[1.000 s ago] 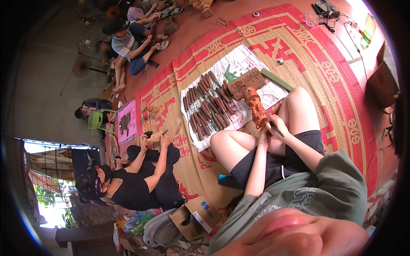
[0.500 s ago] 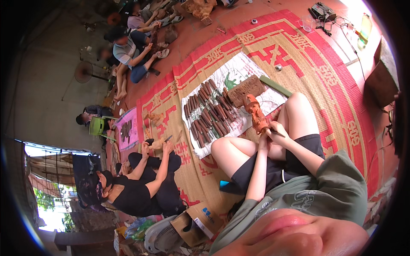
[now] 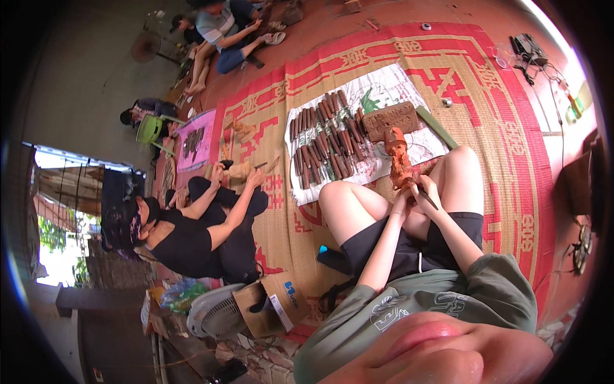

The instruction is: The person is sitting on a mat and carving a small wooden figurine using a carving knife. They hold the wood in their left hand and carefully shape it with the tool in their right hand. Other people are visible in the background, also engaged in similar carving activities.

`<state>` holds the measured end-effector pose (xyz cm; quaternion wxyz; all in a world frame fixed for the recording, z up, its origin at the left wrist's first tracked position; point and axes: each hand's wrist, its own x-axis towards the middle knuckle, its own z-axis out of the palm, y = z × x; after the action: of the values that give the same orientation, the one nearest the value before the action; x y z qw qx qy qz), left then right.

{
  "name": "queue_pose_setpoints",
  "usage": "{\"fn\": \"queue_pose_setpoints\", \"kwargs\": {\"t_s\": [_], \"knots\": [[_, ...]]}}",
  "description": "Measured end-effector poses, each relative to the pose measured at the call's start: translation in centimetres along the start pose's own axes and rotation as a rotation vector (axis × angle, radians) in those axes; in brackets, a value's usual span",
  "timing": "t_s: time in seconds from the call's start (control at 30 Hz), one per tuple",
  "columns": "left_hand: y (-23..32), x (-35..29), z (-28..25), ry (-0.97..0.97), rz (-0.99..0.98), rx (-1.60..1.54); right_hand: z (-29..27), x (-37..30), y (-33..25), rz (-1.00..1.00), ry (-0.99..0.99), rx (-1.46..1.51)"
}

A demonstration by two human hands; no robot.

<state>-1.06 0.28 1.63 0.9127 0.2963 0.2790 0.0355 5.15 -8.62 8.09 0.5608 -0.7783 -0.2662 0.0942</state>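
A reddish-brown wooden carving stands between my bent knees, its rounded end pointing away from me. My left hand is closed around its near end, fingers partly hidden. My right hand grips a carving chisel, whose dark handle sticks out toward me; its tip is hidden against the near end of the carving. Beyond my knees, several wood-handled carving tools lie in rows on a white cloth. A carved brown wooden block rests at the cloth's right side.
A red and tan woven mat spreads under me. A green bar lies near my right knee. At left a co-worker in black holds a pale carving. A cardboard box and grey fan stand nearby; other people sit farther off.
The whole view has turned slightly, shifting the cloth and tools. Both my hands stay at the carving's near end, and the chisel handle now shows more plainly in my right hand.
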Motion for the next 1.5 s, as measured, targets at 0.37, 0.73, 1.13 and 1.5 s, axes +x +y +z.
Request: {"fn": "queue_pose_setpoints", "kwargs": {"t_s": [0.37,0.73,1.13,1.5], "knots": [[0.1,-0.9,1.4,0.081,0.012,-0.101,0.6,-0.1,0.2,0.107,-0.072,-0.008],[-0.9,0.6,-1.5,-0.017,-0.034,0.025,0.6,0.2,0.0,0.184,-0.024,0.106],[1.1,-1.3,1.6,0.049,-0.04,0.061,0.3,-0.1,-0.1,0.23,0.082,0.201],[-0.7,0.5,-0.9,0.084,-0.089,-0.04,-0.6,-0.1,4.1,0.457,0.173,0.839]]}}
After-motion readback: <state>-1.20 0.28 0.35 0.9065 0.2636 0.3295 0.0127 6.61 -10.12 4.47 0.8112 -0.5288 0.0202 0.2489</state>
